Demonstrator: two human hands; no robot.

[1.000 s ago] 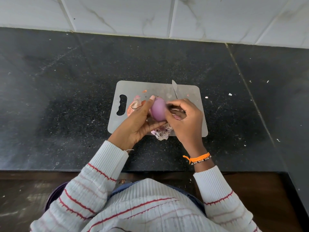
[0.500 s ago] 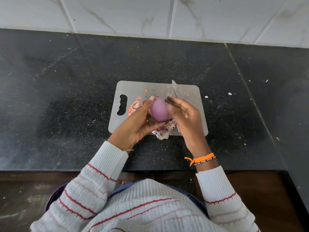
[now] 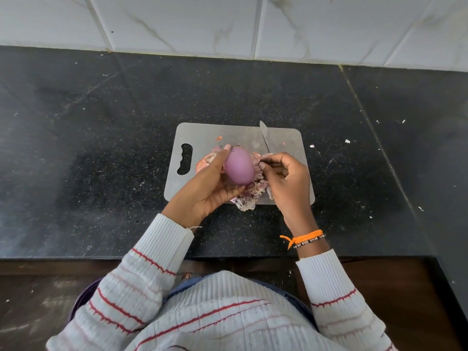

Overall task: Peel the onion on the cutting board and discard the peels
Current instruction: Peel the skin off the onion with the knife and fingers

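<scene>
A smooth purple onion (image 3: pixel 239 166) is held just above the grey cutting board (image 3: pixel 202 134). My left hand (image 3: pixel 210 184) cups it from the left, forefinger over its top and thumb under its near end. My right hand (image 3: pixel 286 181) sits just right of the onion, fingers curled, pinching a pale strip of peel (image 3: pixel 260 158) at the onion's right side. Loose peels (image 3: pixel 247 200) lie under the hands at the board's near edge, and more orange-pink peel (image 3: pixel 205 162) shows left of the onion.
A knife (image 3: pixel 264 135) lies on the board beyond my right hand, blade tip pointing away. The board rests on a black speckled counter (image 3: pixel 101 148) with scattered crumbs. A white tiled wall (image 3: pixel 228 21) stands behind. A dark round container (image 3: pixel 81 297) shows below the counter edge.
My right hand has drawn a little to the right, away from the onion, with peel between its fingers. The left hand and onion have hardly moved.
</scene>
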